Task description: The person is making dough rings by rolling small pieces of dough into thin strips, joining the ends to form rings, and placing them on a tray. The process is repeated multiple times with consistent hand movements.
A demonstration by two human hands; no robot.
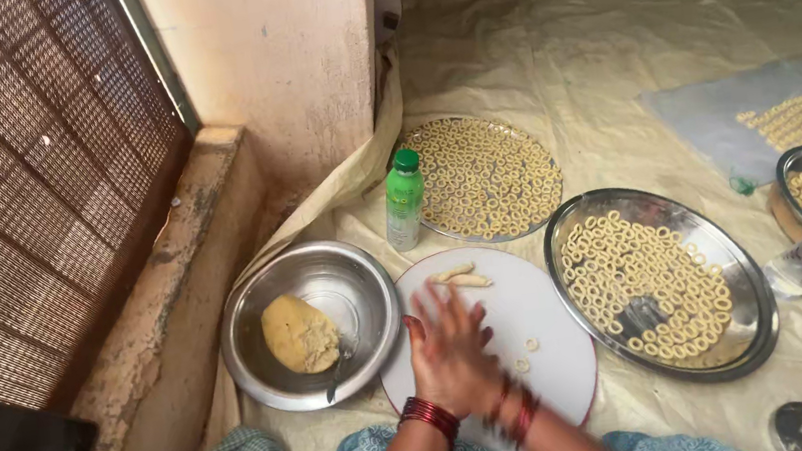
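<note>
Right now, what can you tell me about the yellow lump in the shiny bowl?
The dough lump is pale yellow, rough and uneven, roughly oval, and looks soft. It sits on the left side inside the steel bowl, resting on the bottom and against the wall. A small metal utensil lies in the bowl right beside it; whether they touch is unclear. No hand is on it: both of the person's hands are pressed together over the round white board to the right.

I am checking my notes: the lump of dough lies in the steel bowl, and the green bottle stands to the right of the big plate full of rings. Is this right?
Not quite. In the head view the lump of dough does lie in the steel bowl, but the green bottle stands to the left of the big plate full of rings, near the wall.
</note>
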